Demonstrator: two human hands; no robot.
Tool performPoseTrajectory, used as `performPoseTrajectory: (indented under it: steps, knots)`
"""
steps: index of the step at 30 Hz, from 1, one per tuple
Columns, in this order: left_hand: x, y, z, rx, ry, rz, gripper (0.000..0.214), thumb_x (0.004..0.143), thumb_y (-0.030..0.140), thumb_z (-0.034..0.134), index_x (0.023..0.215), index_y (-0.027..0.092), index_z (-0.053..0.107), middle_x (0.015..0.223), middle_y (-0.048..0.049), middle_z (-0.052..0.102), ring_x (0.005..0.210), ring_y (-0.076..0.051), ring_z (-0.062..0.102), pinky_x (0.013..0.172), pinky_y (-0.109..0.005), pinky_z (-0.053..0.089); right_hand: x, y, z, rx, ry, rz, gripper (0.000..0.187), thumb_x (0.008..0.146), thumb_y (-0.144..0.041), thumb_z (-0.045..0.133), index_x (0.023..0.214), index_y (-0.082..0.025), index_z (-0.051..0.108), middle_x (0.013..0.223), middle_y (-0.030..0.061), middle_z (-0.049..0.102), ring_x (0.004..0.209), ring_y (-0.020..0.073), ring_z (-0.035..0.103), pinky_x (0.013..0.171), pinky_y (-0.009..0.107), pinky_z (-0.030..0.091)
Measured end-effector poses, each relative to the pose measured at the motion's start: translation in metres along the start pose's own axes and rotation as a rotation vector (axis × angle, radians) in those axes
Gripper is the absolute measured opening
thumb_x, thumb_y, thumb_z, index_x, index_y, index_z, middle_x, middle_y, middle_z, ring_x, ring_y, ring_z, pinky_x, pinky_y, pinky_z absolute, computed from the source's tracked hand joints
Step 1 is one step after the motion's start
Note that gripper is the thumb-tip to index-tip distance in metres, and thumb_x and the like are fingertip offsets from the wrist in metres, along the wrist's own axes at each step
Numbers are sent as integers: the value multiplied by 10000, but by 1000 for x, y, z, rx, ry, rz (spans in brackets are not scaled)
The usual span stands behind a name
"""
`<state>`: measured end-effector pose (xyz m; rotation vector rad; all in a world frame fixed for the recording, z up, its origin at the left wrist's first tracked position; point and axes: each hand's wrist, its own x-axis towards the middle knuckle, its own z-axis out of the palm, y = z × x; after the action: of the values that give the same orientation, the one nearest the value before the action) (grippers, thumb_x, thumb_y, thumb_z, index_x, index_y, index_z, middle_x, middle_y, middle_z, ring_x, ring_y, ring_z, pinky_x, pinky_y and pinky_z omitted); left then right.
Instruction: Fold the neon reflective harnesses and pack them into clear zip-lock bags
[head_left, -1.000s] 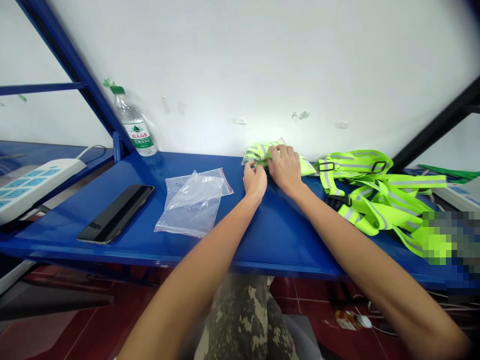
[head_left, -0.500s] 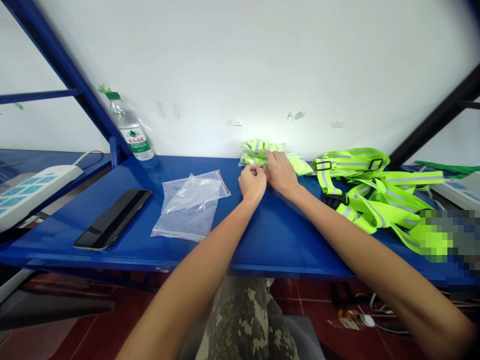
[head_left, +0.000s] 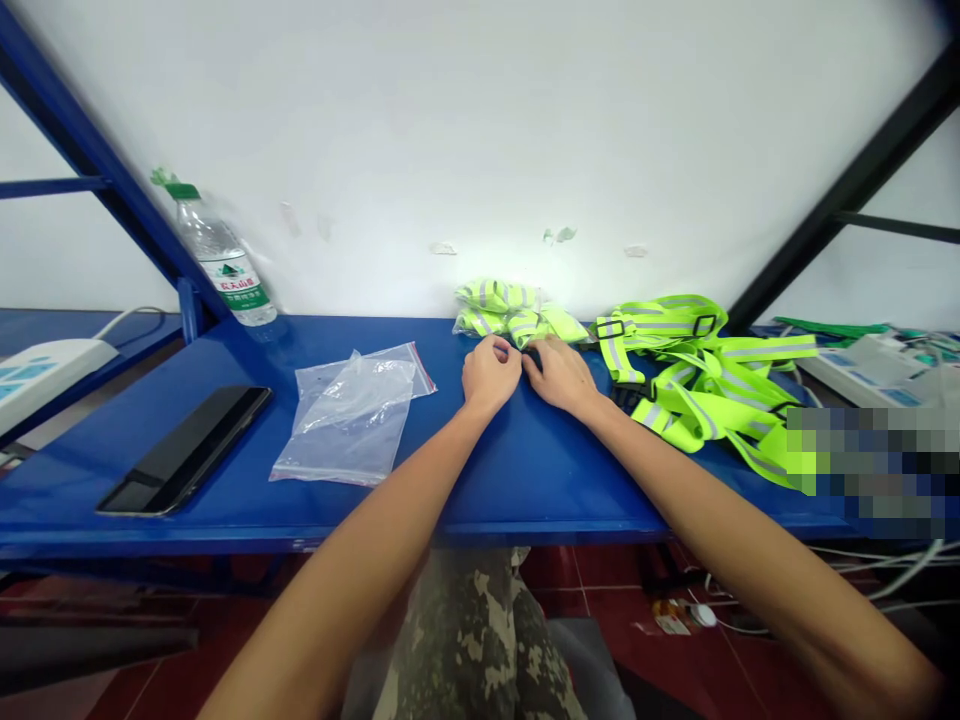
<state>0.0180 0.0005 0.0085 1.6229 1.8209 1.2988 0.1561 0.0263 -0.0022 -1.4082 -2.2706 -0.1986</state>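
A folded neon-yellow reflective vest (head_left: 510,310) lies at the back of the blue shelf (head_left: 525,480), against the white wall. My left hand (head_left: 489,374) and my right hand (head_left: 559,376) rest side by side just in front of it, fingers curled. Between them they pinch a small dark part, perhaps a buckle or strap end, at the vest's near edge. A loose tangle of more neon-yellow vests (head_left: 705,375) with black buckles spreads to the right of my right hand. Clear zip bags (head_left: 349,410) lie to the left of my left hand.
A black phone (head_left: 187,450) lies face up at the shelf's left front. A water bottle (head_left: 221,260) stands at the back left by a blue rack post. White power strips sit at far left (head_left: 45,370) and far right (head_left: 862,365). Below are red floor tiles and cables.
Both hands have drawn back from on top of the folded vest toward me and now sit at its near edge. The view has shifted, so everything appears further left.
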Motion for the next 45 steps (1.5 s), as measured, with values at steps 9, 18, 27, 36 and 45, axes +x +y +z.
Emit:
performPoseTrajectory:
  steps: [9,18,27,36,45]
  knots:
    - [-2,3,4,122,-79,126,161,863,258,582,993,233,674,841,-15,749,834,-190,700,801,-285,494,-22,-7,-15,-34,156,152,261,951,-245,468,957,-145,708,1006,132,729,1047,288,613,905,379,453]
    - [-4,7,4,101,-127,206,127,867,251,569,944,223,666,792,-10,727,749,-178,668,727,-277,464,-52,4,-27,-130,173,470,440,979,-309,436,1374,-148,541,1554,194,417,1439,428,324,1064,673,335]
    - [-4,7,8,44,-123,150,369,895,285,578,1250,185,558,1108,-84,725,934,-196,686,864,-309,504,-48,-5,-13,46,38,103,315,961,-210,432,1159,-96,649,1349,226,561,1262,325,534,1045,465,463]
    - [2,-1,7,4,-276,120,611,807,65,484,1410,148,430,1335,-133,627,1132,-210,653,1036,-360,474,-48,-18,-23,265,104,-165,257,897,-99,417,949,-123,667,1007,130,662,944,215,615,914,321,495]
    - [0,2,9,27,-193,145,496,822,165,564,1318,156,533,1023,-71,732,919,-200,687,862,-317,522,-54,-21,-31,-161,-112,380,506,977,-485,446,1316,-132,574,1353,223,575,1189,408,564,939,553,460]
